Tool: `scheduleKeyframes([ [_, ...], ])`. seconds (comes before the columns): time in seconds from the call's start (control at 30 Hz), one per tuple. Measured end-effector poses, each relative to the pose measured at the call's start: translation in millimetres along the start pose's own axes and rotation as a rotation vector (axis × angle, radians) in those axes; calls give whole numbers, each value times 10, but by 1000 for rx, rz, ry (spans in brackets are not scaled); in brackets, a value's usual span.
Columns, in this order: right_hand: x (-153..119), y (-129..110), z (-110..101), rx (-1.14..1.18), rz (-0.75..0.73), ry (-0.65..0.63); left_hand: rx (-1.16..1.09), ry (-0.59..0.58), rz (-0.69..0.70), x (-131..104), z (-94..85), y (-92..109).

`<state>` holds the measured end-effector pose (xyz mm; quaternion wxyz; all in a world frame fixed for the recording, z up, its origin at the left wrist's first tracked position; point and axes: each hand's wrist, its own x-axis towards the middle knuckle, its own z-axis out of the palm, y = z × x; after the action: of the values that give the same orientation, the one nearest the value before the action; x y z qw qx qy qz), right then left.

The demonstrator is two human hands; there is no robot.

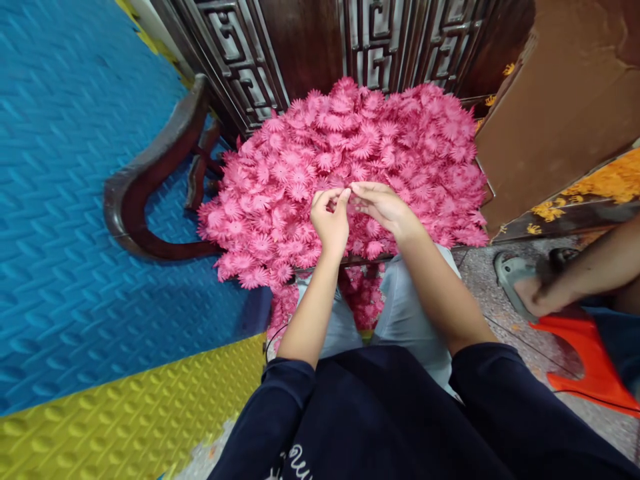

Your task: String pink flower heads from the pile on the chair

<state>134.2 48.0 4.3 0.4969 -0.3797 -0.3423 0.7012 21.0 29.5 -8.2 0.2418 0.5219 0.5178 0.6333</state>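
Left hand and right hand meet at the fingertips above heaped pink artificial flowers; fingers bent, pinching (cannot tell whether on anything). Heap lies before carved dark-wood panel, beside curved wooden armrest.

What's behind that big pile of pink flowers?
Behind the pink flowers, dark wood panels with angular patterns rise up. The pile covers their lower edge, so whatever lies down there can't be seen.

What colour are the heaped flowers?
The flowers are pink, best seen in the head view.
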Motion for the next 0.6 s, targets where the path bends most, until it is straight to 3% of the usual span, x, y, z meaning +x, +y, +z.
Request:
scheduleKeyframes([
  [0.27,-35,14,52,6,-61,-38,83,-34,17,25,-11,-28],
  [0.4,-31,58,80,-62,-161,30,166,-43,32,39,-49,-50],
  [0.6,-14,71,70,-117,-103,26,154,-46,-14,44,-115,-86],
])
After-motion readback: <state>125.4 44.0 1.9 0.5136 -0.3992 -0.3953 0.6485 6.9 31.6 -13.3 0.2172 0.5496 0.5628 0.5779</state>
